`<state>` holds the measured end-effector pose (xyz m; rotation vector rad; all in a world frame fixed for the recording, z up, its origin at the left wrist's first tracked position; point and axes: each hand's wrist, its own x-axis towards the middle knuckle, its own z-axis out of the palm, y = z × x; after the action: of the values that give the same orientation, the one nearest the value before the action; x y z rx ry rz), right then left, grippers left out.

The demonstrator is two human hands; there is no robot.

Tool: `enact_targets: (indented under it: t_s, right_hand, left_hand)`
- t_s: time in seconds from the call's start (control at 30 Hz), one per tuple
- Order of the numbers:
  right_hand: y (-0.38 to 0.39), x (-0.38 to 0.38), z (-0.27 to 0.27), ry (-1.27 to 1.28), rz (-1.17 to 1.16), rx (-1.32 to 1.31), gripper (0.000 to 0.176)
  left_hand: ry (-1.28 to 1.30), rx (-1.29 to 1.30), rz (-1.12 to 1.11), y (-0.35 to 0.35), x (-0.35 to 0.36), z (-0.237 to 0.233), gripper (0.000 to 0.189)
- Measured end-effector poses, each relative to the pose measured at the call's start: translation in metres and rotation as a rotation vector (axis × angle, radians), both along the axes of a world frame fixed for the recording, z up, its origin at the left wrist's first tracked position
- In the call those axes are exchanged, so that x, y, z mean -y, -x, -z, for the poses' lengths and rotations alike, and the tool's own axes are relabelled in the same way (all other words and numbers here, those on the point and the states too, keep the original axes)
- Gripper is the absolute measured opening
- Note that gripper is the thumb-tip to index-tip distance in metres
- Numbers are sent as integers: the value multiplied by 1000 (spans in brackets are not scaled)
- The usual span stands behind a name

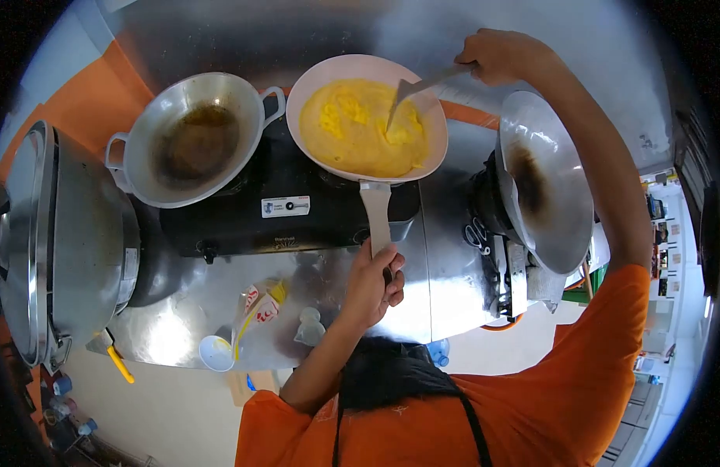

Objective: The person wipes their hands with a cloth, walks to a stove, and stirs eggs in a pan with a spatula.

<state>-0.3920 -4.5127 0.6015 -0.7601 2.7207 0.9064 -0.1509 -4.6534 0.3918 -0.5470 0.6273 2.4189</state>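
Note:
A light pink frying pan (pixel 297 97) sits on the black gas stove (pixel 243 222), holding yellow egg (pixel 360 148) that is partly set in soft folds and partly liquid. My left hand (pixel 371 286) is wrapped round the pan's pale handle (pixel 377 214), which points toward my body. Above and right of the pan, my right hand (pixel 504 57) grips a grey spatula (pixel 434 79). The spatula's flat end is tilted down into the egg near the pan's right side.
On the left burner rests a two-handled wok (pixel 142 175) with brown liquid. A large lidded pot (pixel 83 226) stands far left. At right is a scorched wok (pixel 566 194), with scissors (pixel 477 235) beside it. A white cup (pixel 216 352) and a plastic packet (pixel 258 307) lie near the front edge.

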Motion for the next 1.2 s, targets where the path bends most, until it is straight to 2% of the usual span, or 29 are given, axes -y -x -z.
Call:
enact_targets:
  t_s: [0.07,0.27,0.37,0.57,0.77,0.87,0.97,1.07,1.2]
  right_hand:
    - [-8,13,-10,0,46,117,24]
    - [-28,27,-18,4,-9,48,14]
    - [-28,46,-22,-287,-24,176,12]
    - [-29,37,13,-264,26,-49,12]
    - [-30,39,30,-75,38,-34,16]
    - [-25,41,41,-140,83,-58,18]
    - [-22,38,42,-99,64,-69,18]
    - [-10,32,45,-122,70,-63,25]
    - [-8,30,46,-2,88,-103,25]
  left_hand:
    - [-10,-23,-4,0,0,0,28]
    - [-29,-63,-31,-1,0,0,14]
    - [-35,-69,-32,-1,1,-2,12]
    - [-51,-71,-20,-1,1,0,12]
    - [-44,-67,-26,-1,2,0,13]
    - [-34,-66,-21,-1,2,0,13]
    - [-28,-67,-12,-1,1,1,14]
    - [-13,-72,-8,-2,2,-1,14]
    - [-17,-88,-1,-1,2,0,15]
